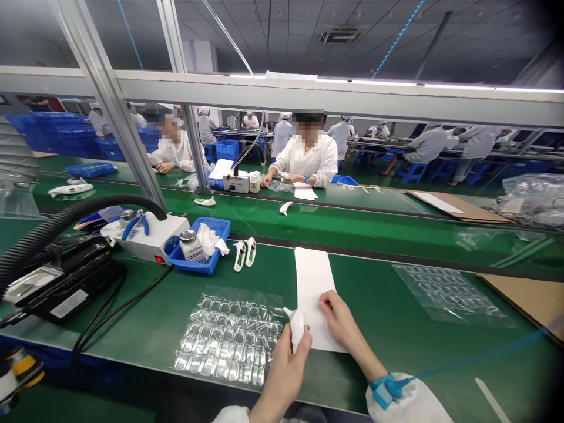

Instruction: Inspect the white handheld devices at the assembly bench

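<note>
My left hand is closed round a small white plastic device, holding it just above the near edge of the green table. My right hand rests on a long white paper sheet, fingers pressed down on its lower part, close to the device. A blue wrist strap with a blue coiled cord sits on my right wrist. Left of the sheet lies a clear blister tray with several small pockets.
Two white device parts lie by a blue bin holding a jar and cloth. A white box with blue pliers, a black hose and a black machine stand left. Another clear tray lies right. Workers sit opposite.
</note>
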The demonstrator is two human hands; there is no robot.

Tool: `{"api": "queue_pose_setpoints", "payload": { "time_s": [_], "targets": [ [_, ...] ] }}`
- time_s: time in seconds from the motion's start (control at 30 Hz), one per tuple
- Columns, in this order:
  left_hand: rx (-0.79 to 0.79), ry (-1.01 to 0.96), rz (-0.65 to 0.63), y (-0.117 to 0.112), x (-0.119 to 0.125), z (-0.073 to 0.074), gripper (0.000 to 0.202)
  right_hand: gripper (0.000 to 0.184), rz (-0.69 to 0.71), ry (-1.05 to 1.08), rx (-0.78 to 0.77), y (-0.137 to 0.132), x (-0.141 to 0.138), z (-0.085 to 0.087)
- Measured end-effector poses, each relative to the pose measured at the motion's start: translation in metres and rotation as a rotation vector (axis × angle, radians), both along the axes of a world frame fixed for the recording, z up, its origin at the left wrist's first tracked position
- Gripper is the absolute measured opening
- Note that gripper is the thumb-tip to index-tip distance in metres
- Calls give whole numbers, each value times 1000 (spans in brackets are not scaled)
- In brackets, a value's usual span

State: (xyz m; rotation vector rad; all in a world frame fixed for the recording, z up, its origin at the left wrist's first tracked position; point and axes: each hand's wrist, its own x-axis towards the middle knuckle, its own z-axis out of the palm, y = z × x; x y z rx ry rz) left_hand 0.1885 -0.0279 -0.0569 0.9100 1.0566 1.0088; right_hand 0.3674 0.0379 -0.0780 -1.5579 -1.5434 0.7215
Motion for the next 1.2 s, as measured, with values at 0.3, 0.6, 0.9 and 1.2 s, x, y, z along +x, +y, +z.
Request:
{"api": "queue_pose_setpoints", "payload": {
  "time_s": [0.3,0.6,0.9,1.2],
  "targets": [
    [-195,-276,-12,-12,-20,34,56,26,186,385,-128,-41,-42,68],
    [-249,-306,48,-22,-37,16,57,17,373,354,-148,-61,-100,70],
    [-237,-322,41,-26,-45,17,55,17,383,310,-154,-63,-105,68],
    [-249,-316,29,-25,-47,13,55,17,379,323,-175,-61,-107,61]
  ]
}}
